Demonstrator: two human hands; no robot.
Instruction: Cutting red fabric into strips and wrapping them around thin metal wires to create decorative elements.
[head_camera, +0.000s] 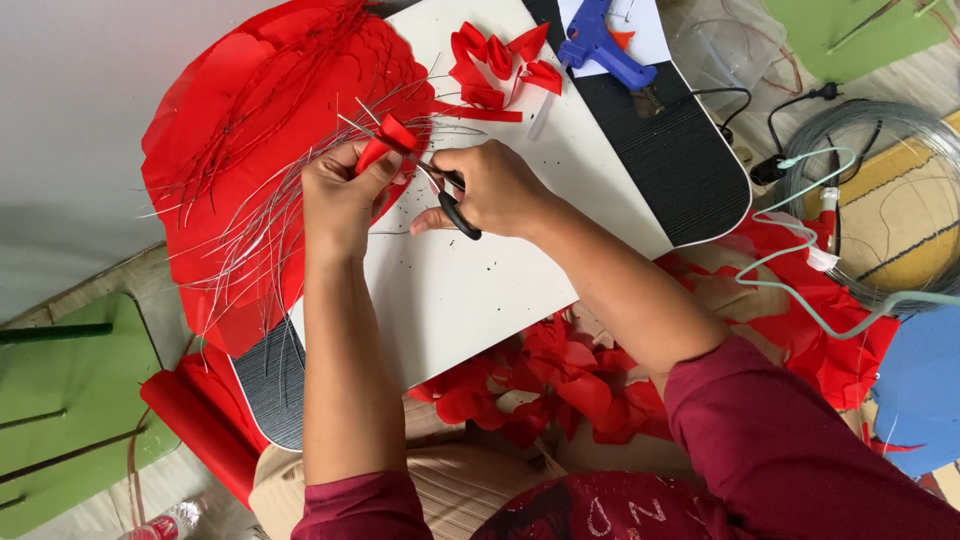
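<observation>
My left hand (342, 195) pinches a small folded red petal piece (388, 138) over a white board (470, 290) on my lap. My right hand (492, 188) grips black-handled scissors (453, 208), their blades pointing left toward the red piece. The two hands sit close together, almost touching. A few folded red petals (497, 62) lie on the far part of the board. Behind my left hand lies a large red sheet (235, 140) with thin wires (255, 235) spread across it.
A blue glue gun (603, 47) rests at the board's far end on a dark ridged panel (690, 160). A coil of wire (880, 190) lies at right beside a pale green cord (800, 290). Red petal scraps (560, 385) pile on my lap. Green sheets (70, 400) lie at left.
</observation>
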